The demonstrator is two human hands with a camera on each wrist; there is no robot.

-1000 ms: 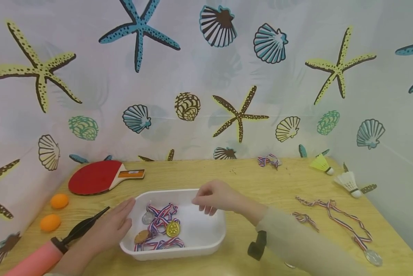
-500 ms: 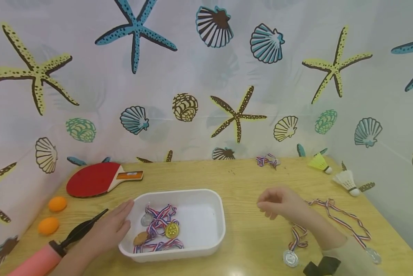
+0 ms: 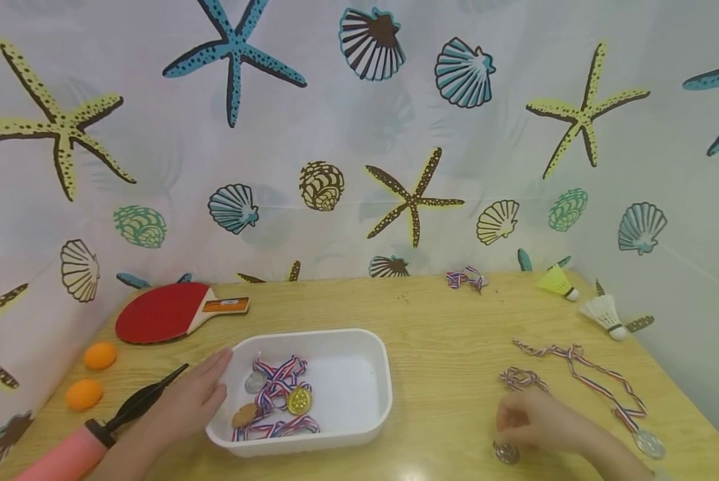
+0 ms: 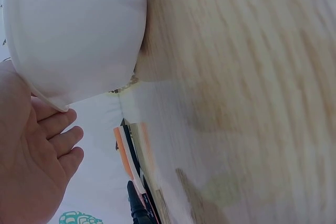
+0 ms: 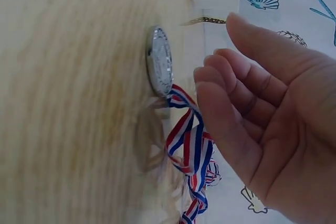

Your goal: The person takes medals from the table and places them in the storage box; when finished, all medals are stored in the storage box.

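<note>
My left hand (image 3: pixel 185 401) lies along the left rim of a white tray (image 3: pixel 311 443), its fingers nearly straight; in the left wrist view its fingertips are at the tray's edge. Inside the tray are a gold medal (image 3: pixel 300 401), a silver medal (image 3: pixel 254 382) and a bronze-coloured medal (image 3: pixel 245 415) with striped ribbons. My right hand (image 3: pixel 536 422) hovers close over another silver medal (image 5: pixel 159 61) on the table, partly covering it in the head view. Its fingers are loosely bent, with nothing between them and the thumb. That medal's red, white and blue ribbon (image 5: pixel 190 142) trails beside the fingers.
At the right lies a further silver medal (image 3: pixel 650 443) on a long ribbon, below a white shuttlecock (image 3: pixel 602 314) and a yellow one. A ribbon bundle (image 3: pixel 467 278) sits at the back. Leftward are a red paddle (image 3: pixel 163 312), two orange balls (image 3: pixel 84 394) and a pink pump (image 3: pixel 65 454).
My right hand has moved from above the tray out to the right, then down to the silver medal on the table. The left hand has stayed at the tray's rim.
</note>
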